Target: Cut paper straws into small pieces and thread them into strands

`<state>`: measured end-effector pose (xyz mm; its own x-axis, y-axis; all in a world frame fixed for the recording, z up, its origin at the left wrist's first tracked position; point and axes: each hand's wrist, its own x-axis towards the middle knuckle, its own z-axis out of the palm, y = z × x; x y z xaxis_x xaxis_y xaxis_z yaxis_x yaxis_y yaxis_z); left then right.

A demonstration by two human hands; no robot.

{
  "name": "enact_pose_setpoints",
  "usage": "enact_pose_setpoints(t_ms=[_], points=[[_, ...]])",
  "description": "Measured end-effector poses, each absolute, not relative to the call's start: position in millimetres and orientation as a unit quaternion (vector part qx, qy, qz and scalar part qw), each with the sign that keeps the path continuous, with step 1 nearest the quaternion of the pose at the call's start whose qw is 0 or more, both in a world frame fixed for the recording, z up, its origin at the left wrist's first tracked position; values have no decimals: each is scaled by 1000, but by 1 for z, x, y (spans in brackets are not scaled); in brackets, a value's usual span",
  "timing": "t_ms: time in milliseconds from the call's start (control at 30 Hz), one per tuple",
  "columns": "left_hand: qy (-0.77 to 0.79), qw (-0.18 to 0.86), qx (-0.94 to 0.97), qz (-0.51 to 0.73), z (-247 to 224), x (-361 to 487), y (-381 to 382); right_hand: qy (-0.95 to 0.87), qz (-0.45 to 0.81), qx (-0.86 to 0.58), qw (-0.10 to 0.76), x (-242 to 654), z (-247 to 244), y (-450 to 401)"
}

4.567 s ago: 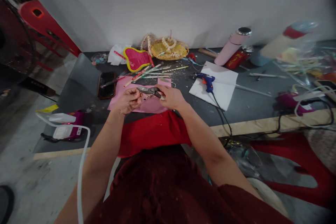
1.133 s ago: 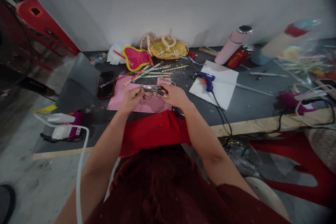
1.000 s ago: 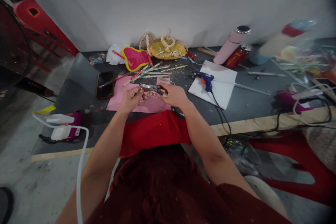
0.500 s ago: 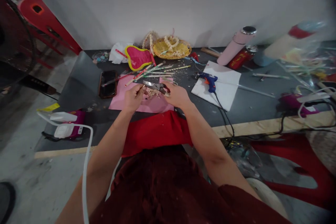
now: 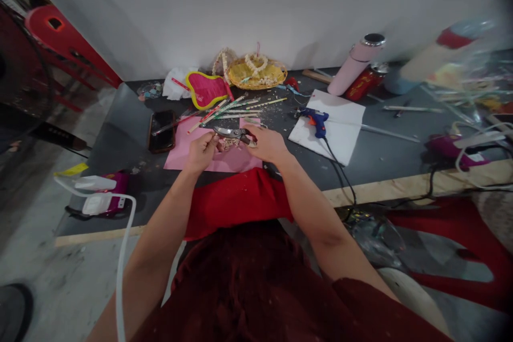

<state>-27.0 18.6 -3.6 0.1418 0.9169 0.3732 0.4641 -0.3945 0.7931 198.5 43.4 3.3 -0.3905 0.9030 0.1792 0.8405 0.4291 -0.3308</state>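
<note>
My right hand is wrapped round the handles of a pair of pruning shears, whose blades point left. Facing them, my left hand pinches something small close to the blade tips; only a pale end shows and I cannot make out its kind. Under both hands lies a pink sheet. A heap of short, pale cut pieces rests on it between the hands. Just beyond, several thin patterned sticks are strewn across the sheet's far edge and the table.
A phone lies left of the sheet. Behind stand a yellow-rimmed pink shape and a wicker basket. At right, a blue glue gun rests on a white board, near a pink flask and red can.
The view has shifted slightly. Both hands keep nearly the same place over the pink sheet, with the shears still in the right one.
</note>
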Motion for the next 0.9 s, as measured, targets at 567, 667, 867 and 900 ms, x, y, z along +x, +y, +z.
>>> enact_pose_setpoints(t_ms=[567,667,867,900], points=[[515,217,690,461,-5,-27,19,-813,90,-563,120,188,9,37],[527,198,686,461,-4,-27,20,-813,96,-560,129,188,5,38],[526,177,682,477,0,-26,18,-817,111,-544,157,189,1,41],[523,180,685,475,0,-26,18,-818,114,-541,158,190,1,41]])
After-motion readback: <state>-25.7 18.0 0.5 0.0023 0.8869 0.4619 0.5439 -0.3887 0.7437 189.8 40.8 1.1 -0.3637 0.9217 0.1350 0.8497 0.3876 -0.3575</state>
